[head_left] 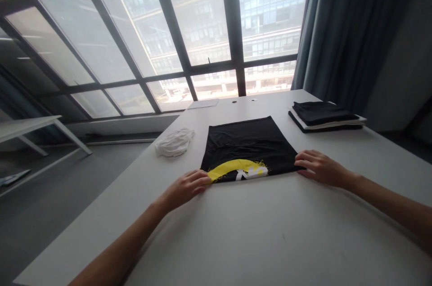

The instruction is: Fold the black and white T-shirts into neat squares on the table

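Observation:
A black T-shirt (248, 144) with a yellow and white print lies folded flat on the white table (270, 232). My left hand (187, 187) rests at its near left corner, fingers together, touching the edge of the cloth. My right hand (319, 167) lies at the near right corner, fingers bent and pressed on the fabric edge. Whether either hand pinches the cloth or only presses on it does not show.
A stack of folded black and white garments (324, 116) sits at the table's far right. A crumpled white cloth (174, 142) lies left of the shirt. A sheet of paper (203, 104) lies at the far edge. Windows, a curtain and a second table (30, 125) stand beyond.

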Tool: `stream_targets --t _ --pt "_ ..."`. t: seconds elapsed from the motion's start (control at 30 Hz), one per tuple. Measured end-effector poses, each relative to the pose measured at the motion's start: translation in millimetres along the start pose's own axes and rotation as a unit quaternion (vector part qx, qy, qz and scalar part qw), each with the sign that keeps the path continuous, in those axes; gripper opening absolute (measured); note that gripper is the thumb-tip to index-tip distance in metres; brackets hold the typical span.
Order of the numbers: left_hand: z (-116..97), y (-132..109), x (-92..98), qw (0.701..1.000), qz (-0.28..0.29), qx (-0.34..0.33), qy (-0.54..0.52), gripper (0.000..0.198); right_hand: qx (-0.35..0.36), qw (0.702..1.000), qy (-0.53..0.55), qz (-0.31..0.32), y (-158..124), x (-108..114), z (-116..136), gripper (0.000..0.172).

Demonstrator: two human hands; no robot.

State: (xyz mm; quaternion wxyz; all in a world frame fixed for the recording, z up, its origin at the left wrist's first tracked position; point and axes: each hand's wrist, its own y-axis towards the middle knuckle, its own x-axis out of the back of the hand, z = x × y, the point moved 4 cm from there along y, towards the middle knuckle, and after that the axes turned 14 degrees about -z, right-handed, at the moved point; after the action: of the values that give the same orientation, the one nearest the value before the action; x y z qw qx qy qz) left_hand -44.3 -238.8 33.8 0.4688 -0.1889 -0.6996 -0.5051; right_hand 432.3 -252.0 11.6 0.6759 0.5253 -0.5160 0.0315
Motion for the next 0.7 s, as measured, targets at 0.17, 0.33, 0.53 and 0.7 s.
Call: stream_targets --t 0.17,0.33,0.53,0.7 --pt "-3 2 -2.7 1.0 0.012 -0.013 0.013 0.025 0.045 0.998 -0.028 0.025 1 5 7 0.02" --pt "0 -3 0.7 1.0 0.013 -0.01 0.02 0.027 0.059 0.996 -0.044 0.04 2 6 11 0.024" --pt "7 -8 -2.2 0.998 0.029 0.023 0.043 0.027 0.049 0.997 -0.031 0.058 4 5 10 0.024" --pt "7 -6 -4.5 0.999 0.002 0.036 0.014 0.024 0.044 0.999 -0.002 0.02 2 5 7 0.027"
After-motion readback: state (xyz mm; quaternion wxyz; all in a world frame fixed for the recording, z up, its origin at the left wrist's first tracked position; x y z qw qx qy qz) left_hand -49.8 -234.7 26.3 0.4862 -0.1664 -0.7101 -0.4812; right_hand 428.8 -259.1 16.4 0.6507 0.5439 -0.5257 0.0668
